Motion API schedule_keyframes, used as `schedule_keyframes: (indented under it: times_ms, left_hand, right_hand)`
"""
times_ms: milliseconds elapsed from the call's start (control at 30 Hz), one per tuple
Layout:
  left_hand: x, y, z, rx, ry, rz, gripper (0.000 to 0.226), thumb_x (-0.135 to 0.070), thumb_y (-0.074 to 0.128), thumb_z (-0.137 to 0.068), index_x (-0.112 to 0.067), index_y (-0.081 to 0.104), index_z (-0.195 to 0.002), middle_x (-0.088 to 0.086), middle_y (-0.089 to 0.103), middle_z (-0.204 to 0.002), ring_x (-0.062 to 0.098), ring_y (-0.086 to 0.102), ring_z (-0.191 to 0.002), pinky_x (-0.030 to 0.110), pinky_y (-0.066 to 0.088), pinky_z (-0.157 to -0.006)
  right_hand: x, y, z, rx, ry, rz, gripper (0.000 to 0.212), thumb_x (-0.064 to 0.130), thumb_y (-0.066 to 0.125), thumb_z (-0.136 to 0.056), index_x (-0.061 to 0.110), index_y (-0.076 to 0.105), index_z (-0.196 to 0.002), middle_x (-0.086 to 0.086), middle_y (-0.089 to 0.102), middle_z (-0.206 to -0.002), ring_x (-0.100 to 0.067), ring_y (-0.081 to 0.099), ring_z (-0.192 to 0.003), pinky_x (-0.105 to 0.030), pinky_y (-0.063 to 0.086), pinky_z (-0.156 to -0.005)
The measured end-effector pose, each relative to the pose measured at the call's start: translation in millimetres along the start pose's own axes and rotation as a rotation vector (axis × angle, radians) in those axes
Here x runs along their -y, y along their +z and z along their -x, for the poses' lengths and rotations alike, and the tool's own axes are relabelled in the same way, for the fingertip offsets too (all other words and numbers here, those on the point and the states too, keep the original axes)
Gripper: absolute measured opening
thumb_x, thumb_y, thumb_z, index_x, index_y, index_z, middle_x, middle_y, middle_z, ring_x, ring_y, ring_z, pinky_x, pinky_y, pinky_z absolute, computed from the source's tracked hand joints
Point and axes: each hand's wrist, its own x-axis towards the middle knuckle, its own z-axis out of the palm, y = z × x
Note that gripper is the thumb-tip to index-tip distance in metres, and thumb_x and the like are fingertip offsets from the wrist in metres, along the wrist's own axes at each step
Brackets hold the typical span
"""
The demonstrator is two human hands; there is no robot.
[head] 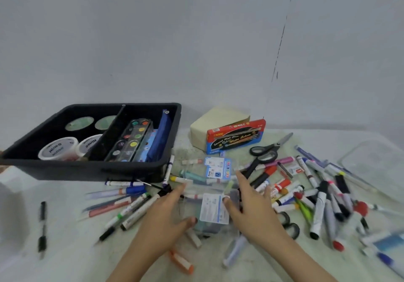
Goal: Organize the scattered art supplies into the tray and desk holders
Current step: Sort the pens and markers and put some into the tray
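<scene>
The left forearm [133,260] and right forearm [293,255] reach in from the lower edge, angling toward each other. The left hand [168,214] is palm-down, fingers stretched forward, thumb turned inward. The right hand [251,200] faces it, fingers spread and straight.

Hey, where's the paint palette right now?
In the head view, the paint palette lies in the right compartment of the black tray at the table's rear left, between the divider and a blue pouch.

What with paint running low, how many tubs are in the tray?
4, all in the tray's left compartment: two white-lidded tubs in front, two green-lidded tubs behind. Others may be hidden.
</scene>
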Motion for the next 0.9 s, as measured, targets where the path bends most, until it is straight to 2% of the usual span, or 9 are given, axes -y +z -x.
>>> schedule_keyframes:
  times_ms: [67, 133, 233, 333, 433, 567, 700, 800, 900]
  left_hand:
    - [-8.0, 3.8, 4.2, -0.04, -0.02, 0.043, 0.074, -0.028, 0.072, -0.08, -0.033, 0.032, -0.142, -0.023, 0.035, -0.135, 0.004, 0.034, -0.131, 0.016, 0.026, -0.102]
    - [-15.8, 6.2, 10.2, -0.104, -0.034, 0.111, 0.067, -0.019, 0.076, -0.076, -0.041, 0.042, -0.129, -0.032, 0.038, -0.125, 0.001, 0.04, -0.123, 0.014, 0.03, -0.096]
    - [-27.3, 13.7, 20.9, -0.237, 0.001, 0.19, 0.067, -0.008, 0.079, -0.07, -0.048, 0.048, -0.115, -0.033, 0.046, -0.118, -0.004, 0.045, -0.113, 0.003, 0.029, -0.088]
    - [-41.4, 25.4, 29.3, -0.302, 0.042, 0.237, 0.066, -0.002, 0.078, -0.07, -0.045, 0.053, -0.113, -0.028, 0.055, -0.116, -0.012, 0.047, -0.109, -0.002, 0.029, -0.087]
    - [-56.9, 34.6, 35.0, -0.344, 0.086, 0.291, 0.063, 0.007, 0.072, -0.072, -0.04, 0.056, -0.111, -0.033, 0.057, -0.113, -0.013, 0.049, -0.107, -0.001, 0.032, -0.087]
    - [-78.7, 38.4, 38.9, -0.29, 0.053, 0.426, 0.046, -0.002, 0.065, -0.084, -0.037, 0.058, -0.113, -0.032, 0.06, -0.109, -0.008, 0.056, -0.105, 0.007, 0.042, -0.086]
    - [-99.9, 31.7, 35.7, -0.283, 0.032, 0.556, 0.042, -0.005, 0.058, -0.09, -0.038, 0.055, -0.117, -0.016, 0.065, -0.112, 0.003, 0.06, -0.104, 0.024, 0.049, -0.088]
    - [-115.5, 22.2, 32.4, -0.306, 0.057, 0.56, 0.042, -0.01, 0.052, -0.093, -0.042, 0.05, -0.12, -0.008, 0.063, -0.115, 0.006, 0.062, -0.099, 0.024, 0.05, -0.085]
    - [-128.0, 13.0, 31.1, -0.294, 0.062, 0.614, 0.037, -0.019, 0.044, -0.097, -0.041, 0.046, -0.127, -0.003, 0.067, -0.109, 0.014, 0.067, -0.089, 0.035, 0.055, -0.079]
  right_hand:
    - [-0.4, -4.1, 2.2, -0.017, -0.031, -0.172, 0.066, 0.035, 0.051, -0.094, 0.027, 0.013, -0.148, 0.016, 0.058, -0.098, 0.0, 0.057, -0.09, -0.031, 0.03, -0.109]
    - [-2.6, -7.9, 4.2, -0.09, -0.003, -0.511, 0.054, 0.018, 0.056, -0.092, 0.032, 0.031, -0.139, 0.021, 0.056, -0.101, 0.003, 0.058, -0.076, -0.013, 0.046, -0.076]
    - [-13.2, -13.9, 6.8, -0.217, 0.062, -0.875, 0.043, 0.002, 0.055, -0.09, 0.028, 0.049, -0.124, 0.002, 0.059, -0.119, -0.01, 0.065, -0.077, -0.026, 0.056, -0.069]
    - [-22.7, -27.5, 13.1, -0.225, 0.075, -1.052, 0.045, -0.004, 0.053, -0.09, 0.023, 0.052, -0.125, 0.0, 0.056, -0.125, -0.006, 0.065, -0.084, -0.024, 0.056, -0.068]
    - [-36.3, -47.5, 19.0, -0.201, 0.088, -1.188, 0.048, -0.009, 0.054, -0.087, 0.026, 0.055, -0.119, 0.0, 0.059, -0.126, -0.013, 0.064, -0.101, -0.033, 0.056, -0.077]
    - [-52.0, -70.3, 31.8, -0.123, -0.076, -1.309, 0.054, -0.017, 0.048, -0.086, 0.025, 0.053, -0.119, 0.005, 0.065, -0.121, -0.008, 0.067, -0.086, -0.022, 0.053, -0.061]
    - [-60.2, -91.6, 45.8, -0.129, -0.24, -1.241, 0.062, -0.021, 0.045, -0.086, 0.028, 0.051, -0.124, 0.013, 0.06, -0.128, -0.013, 0.051, -0.125, -0.021, 0.05, -0.081]
    - [-61.3, -104.8, 59.7, -0.227, -0.358, -1.14, 0.062, -0.022, 0.044, -0.085, 0.028, 0.053, -0.12, 0.015, 0.059, -0.128, -0.004, 0.046, -0.128, -0.024, 0.049, -0.085]
    - [-64.0, -108.2, 75.1, -0.357, -0.51, -0.971, 0.061, -0.019, 0.046, -0.087, 0.031, 0.056, -0.12, 0.016, 0.058, -0.127, -0.002, 0.047, -0.126, -0.022, 0.046, -0.094]
